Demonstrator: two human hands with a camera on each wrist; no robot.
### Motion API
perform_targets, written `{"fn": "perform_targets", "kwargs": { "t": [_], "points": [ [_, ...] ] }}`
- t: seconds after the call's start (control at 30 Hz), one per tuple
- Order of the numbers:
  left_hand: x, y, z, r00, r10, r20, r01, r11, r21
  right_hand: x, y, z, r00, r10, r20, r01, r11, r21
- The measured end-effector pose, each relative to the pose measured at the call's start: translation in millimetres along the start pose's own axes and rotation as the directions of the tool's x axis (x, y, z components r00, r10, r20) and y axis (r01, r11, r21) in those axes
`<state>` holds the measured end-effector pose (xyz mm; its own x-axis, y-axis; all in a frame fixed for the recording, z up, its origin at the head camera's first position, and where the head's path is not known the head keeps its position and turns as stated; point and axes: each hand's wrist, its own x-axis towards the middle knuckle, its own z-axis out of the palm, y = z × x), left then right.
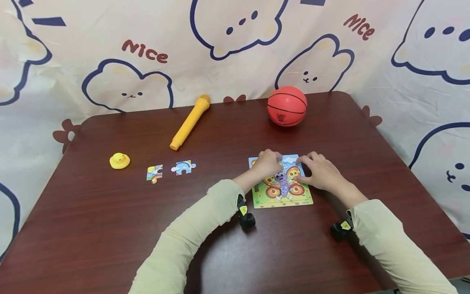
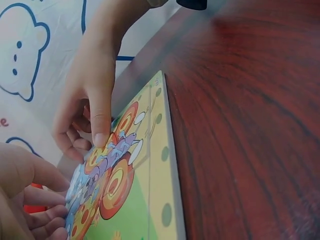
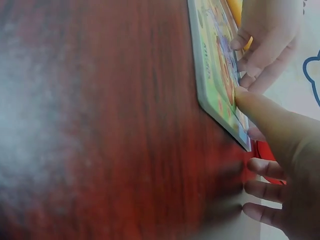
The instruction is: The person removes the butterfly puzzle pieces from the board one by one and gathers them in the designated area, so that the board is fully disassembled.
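A butterfly jigsaw puzzle (image 1: 283,192) in a thin board lies flat on the table. My left hand (image 1: 267,164) bends over its upper part, fingertips right at the surface. In the left wrist view, a gap shows between that hand's thumb and its other fingers (image 2: 50,210). At the right edge is my right hand (image 1: 323,171); its thumb (image 3: 260,110) rests on the picture near a butterfly wing. The index finger touches the upper right side, while the other fingers spread loosely beyond the board. Two loose puzzle pieces, one with a rainbow (image 1: 154,173) and one blue (image 1: 183,167), lie left of the board.
A yellow rubber duck (image 1: 119,161) sits at the left. Toward the back lie a yellow toy microphone (image 1: 189,122) and a small red basketball (image 1: 287,106). Behind the dark wooden table (image 1: 110,228) hangs a cartoon-printed cloth (image 1: 235,77).
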<state>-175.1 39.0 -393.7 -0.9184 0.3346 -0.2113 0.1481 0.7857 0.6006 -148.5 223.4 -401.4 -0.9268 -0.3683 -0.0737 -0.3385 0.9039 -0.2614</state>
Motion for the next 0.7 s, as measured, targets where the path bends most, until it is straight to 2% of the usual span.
{"fn": "perform_targets", "kwargs": {
  "t": [0.3, 0.43, 0.7],
  "points": [
    [2.6, -3.3, -0.7, 1.0, 0.006, 0.006, -0.006, 1.0, -0.031, -3.9, -3.5, 5.6, 0.996, -0.044, -0.073, 0.043, 0.999, -0.023],
    [2.5, -3.0, -0.6, 1.0, 0.003, 0.006, -0.003, 0.999, -0.033, -4.6, -3.6, 6.6, 0.996, -0.046, -0.082, 0.045, 0.999, -0.02],
    [2.0, 0.7, 0.7, 1.0, 0.018, 0.0, -0.018, 0.999, 0.032, -3.6, -3.8, 6.4, 0.997, -0.029, -0.066, 0.029, 1.0, -0.004]
  ]
}}
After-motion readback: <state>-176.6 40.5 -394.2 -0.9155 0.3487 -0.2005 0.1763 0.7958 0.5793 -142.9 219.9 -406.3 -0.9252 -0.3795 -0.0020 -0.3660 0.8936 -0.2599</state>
